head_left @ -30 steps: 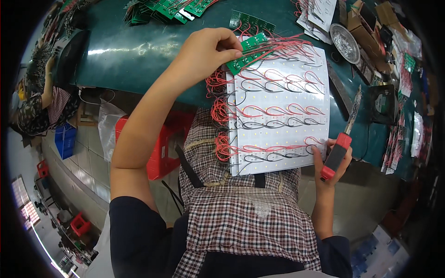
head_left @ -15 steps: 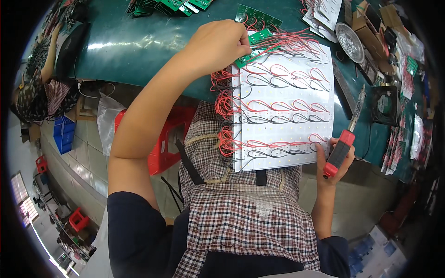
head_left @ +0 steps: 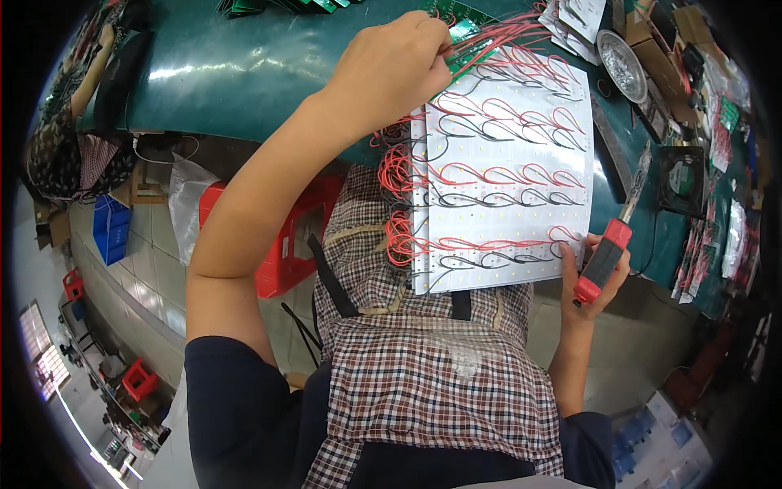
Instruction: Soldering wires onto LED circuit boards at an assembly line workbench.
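A stack of white LED panels (head_left: pixel 509 191) lies partly on my lap and partly on the table, with rows of looped red and black wires across it. At its far left edge my left hand (head_left: pixel 397 65) is closed, its fingers pinching a green circuit board (head_left: pixel 464 59) with red wires fanning to the right. My right hand (head_left: pixel 583 300) wraps round the red and black handle of a soldering iron (head_left: pixel 601 265), the tip pointing up and away. The right thumb rests against the near right edge of the panels.
On the green table (head_left: pixel 244 81) stand a round metal dish (head_left: pixel 621 65) and a small black fan (head_left: pixel 682 181) at the right. A dark bar (head_left: pixel 611 151) lies beside the panels. Below the left forearm is a red stool (head_left: pixel 285 265). Another person works at the far left.
My left hand has moved a little away from me with the circuit board, toward the far edge. My right hand and the soldering iron have barely moved.
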Demonstrator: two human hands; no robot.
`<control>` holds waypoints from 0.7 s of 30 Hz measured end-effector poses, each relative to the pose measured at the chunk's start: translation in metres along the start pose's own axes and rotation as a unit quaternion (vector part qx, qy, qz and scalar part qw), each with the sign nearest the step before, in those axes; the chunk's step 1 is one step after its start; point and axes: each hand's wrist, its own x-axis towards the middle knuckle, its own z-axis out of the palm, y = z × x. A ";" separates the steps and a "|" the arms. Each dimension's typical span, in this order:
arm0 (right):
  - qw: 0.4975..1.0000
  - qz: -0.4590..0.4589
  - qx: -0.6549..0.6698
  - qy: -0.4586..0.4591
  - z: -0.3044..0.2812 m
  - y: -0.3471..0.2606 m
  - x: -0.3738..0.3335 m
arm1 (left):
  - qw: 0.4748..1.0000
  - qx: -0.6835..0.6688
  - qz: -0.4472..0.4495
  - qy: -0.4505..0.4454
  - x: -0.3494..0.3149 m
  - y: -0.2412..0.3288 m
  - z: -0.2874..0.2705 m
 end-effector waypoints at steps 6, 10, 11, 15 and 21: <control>1.000 0.009 -0.006 -0.002 -0.001 -0.001 -0.001 | 0.867 -0.384 -0.307 -0.078 0.012 0.017 -0.034; 0.999 -0.015 -0.029 -0.003 -0.004 0.004 0.000 | 0.790 -0.549 -0.272 0.015 0.014 0.028 -0.042; 0.999 -0.010 -0.044 -0.004 -0.006 0.002 0.001 | 0.789 -0.550 -0.274 0.015 0.011 0.028 -0.042; 0.999 -0.037 -0.034 0.011 -0.017 -0.006 0.005 | 0.906 -0.374 -0.191 -0.051 0.001 0.034 -0.055; 0.966 0.156 0.205 -0.028 -0.025 -0.089 0.015 | 0.992 -0.067 -0.082 -0.065 -0.027 0.019 -0.046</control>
